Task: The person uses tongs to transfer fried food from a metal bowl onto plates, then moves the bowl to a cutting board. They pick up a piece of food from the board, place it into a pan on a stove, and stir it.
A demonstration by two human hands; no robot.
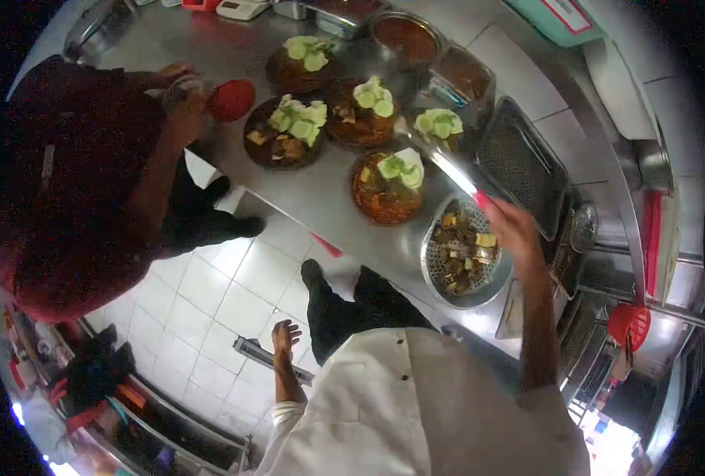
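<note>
My right hand is closed round the red handle of metal tongs. The tongs slant up and left over the steel counter, their blurred tips near a plate with lettuce and cucumber. Just below my right hand sits a perforated metal colander with brown chunks and yellow pieces in it. Left of the tongs stands a round plate of reddish-brown food, topped with lettuce and cucumber slices. My left hand hangs low beside my body, fingers loosely apart, holding nothing.
Several similar plates stand farther back, including one plate at left. A co-worker in dark red stands left, hands near a red bowl-like item. Behind are a round pot of red sauce and a dark mesh tray.
</note>
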